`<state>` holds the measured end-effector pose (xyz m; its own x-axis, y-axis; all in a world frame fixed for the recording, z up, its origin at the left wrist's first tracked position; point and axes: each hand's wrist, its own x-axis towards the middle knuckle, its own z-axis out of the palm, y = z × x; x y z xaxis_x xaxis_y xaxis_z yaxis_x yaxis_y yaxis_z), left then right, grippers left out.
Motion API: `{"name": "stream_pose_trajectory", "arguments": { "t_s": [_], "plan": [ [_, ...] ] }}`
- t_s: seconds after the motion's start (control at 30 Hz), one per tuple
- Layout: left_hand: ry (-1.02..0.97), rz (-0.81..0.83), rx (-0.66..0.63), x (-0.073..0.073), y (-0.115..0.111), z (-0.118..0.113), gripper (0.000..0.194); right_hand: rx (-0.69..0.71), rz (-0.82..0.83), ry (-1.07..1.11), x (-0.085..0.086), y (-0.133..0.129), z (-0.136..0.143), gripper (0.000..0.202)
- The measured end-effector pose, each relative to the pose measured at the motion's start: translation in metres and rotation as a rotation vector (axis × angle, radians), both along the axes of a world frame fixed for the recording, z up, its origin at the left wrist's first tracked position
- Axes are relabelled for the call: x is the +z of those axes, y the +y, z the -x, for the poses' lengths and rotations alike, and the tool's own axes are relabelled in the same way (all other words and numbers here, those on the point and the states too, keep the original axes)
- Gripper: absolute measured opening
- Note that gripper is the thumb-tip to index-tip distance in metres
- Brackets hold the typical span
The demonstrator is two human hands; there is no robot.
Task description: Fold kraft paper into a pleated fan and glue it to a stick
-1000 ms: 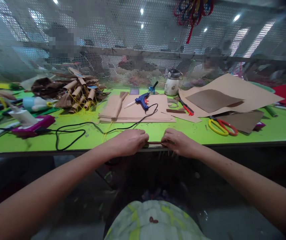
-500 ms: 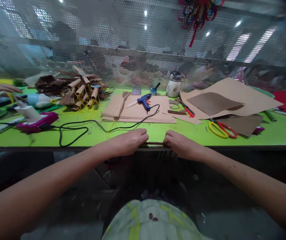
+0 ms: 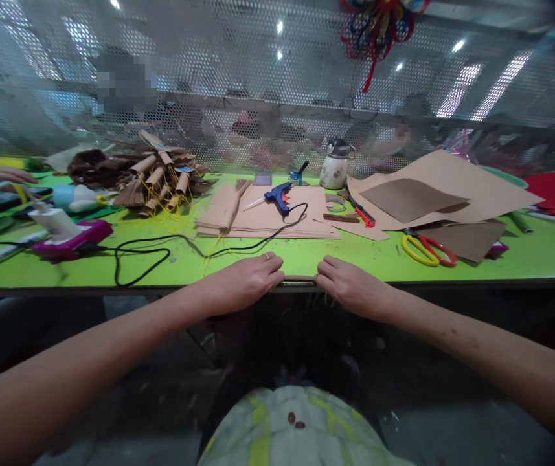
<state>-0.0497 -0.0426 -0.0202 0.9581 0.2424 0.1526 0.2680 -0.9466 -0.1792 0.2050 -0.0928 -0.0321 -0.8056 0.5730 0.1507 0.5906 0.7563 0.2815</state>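
Note:
A thin brown strip (image 3: 299,279), apparently paper, lies along the front edge of the green table between my two hands. My left hand (image 3: 252,277) is closed on its left end, and a ring shows on one finger. At the other end, my right hand (image 3: 342,279) pinches the strip with bent fingers. The fingertips of both hands are partly hidden. Just beyond them lies a stack of brown paper sheets (image 3: 258,223), with a blue glue gun (image 3: 278,197) and a fringed paper bundle (image 3: 233,208) on top.
Yellow-and-red scissors (image 3: 420,249) and a red-handled cutter (image 3: 365,215) lie to the right, near large kraft sheets (image 3: 491,188). A black cord (image 3: 187,238) runs to a purple power strip (image 3: 76,241). Rolled paper pieces (image 3: 160,181) are piled at left; another person's hand (image 3: 2,175) rests beyond.
The strip between my hands now shows a wider, lighter face than before, as if turned. Both hands remain at the table edge, with only slight finger movement.

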Motion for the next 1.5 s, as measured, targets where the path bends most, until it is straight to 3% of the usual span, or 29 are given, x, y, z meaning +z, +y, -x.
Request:
{"name": "stream_pose_trajectory", "arguments": {
  "t_s": [0.2, 0.53, 0.67, 0.77, 0.9, 1.03, 1.3, 1.4, 1.5],
  "plan": [
    [0.048, -0.044, -0.052, 0.002, -0.006, -0.002, 0.013, 0.043, -0.054, -0.075, 0.002, -0.008, 0.008, 0.018],
    [0.062, -0.066, 0.000, -0.006, -0.019, 0.005, 0.016, -0.080, -0.044, -0.020, -0.011, -0.022, 0.009, 0.017],
    [0.004, 0.003, 0.123, -0.003, -0.021, 0.009, 0.020, -0.191, 0.014, 0.134, -0.012, -0.026, 0.006, 0.026],
    [-0.027, 0.141, 0.208, 0.006, -0.009, 0.004, 0.019, -0.241, 0.054, 0.188, -0.010, -0.029, 0.007, 0.027],
    [-0.044, 0.285, 0.351, 0.016, 0.009, -0.017, 0.033, -0.291, -0.010, 0.138, -0.012, -0.036, 0.013, 0.034],
    [-0.061, 0.408, 0.466, 0.016, 0.014, -0.040, 0.028, -0.361, -0.077, 0.136, -0.023, -0.042, 0.019, 0.041],
    [0.055, 0.528, 0.448, 0.008, 0.012, -0.044, 0.030, -0.461, -0.057, 0.343, -0.031, -0.050, 0.028, 0.035],
    [-0.038, 0.530, 0.390, 0.005, 0.014, -0.041, 0.024, -0.434, 0.015, 0.564, -0.026, -0.047, 0.021, 0.031],
    [-0.220, 0.419, 0.282, 0.002, 0.015, -0.038, 0.021, -0.405, 0.082, 0.853, -0.020, -0.035, 0.007, 0.030]
  ]
}}
